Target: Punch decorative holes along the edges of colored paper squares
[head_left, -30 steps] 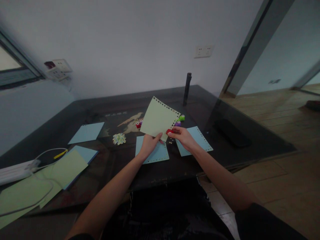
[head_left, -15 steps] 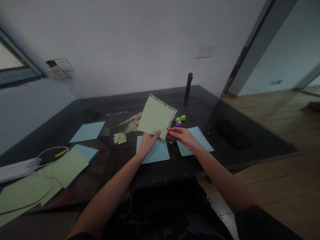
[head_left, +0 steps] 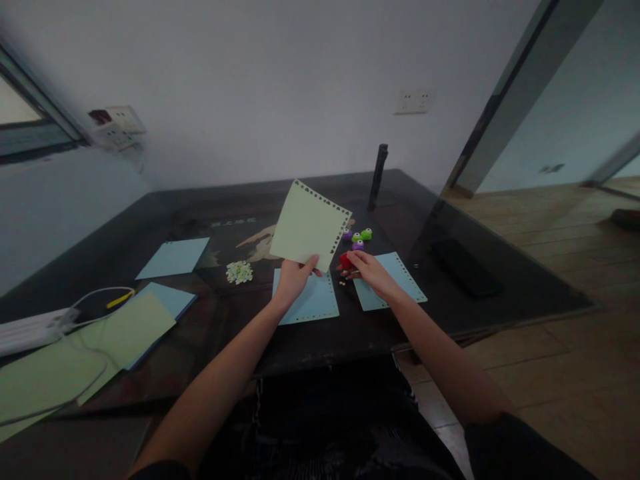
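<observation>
My left hand (head_left: 294, 280) is closed on the lower edge of a pale green paper sheet (head_left: 309, 223), held tilted above the table. A row of small punched holes runs along its top and right edges. Fingers of my right hand (head_left: 373, 272) wrap a small red craft punch (head_left: 345, 261), just off the sheet's lower right corner. Under my hands lie a blue sheet (head_left: 310, 303) and another blue sheet (head_left: 395, 280), both with holes along their edges. Behind the punch stand purple punches (head_left: 358, 245) and green punches (head_left: 367, 233) with eye-like spots.
A heap of punched-out paper bits (head_left: 239, 272) lies left of my hands. Farther left are a blue sheet (head_left: 174, 257), overlapping green sheets (head_left: 145, 323) and a white power strip (head_left: 33, 337) with a cable. A black upright object (head_left: 379, 177) stands behind; a dark flat object (head_left: 466, 268) lies right.
The green sheet has moved slightly up and left. The red punch, earlier at the sheet's lower right edge, now shows a little apart from it in my right hand.
</observation>
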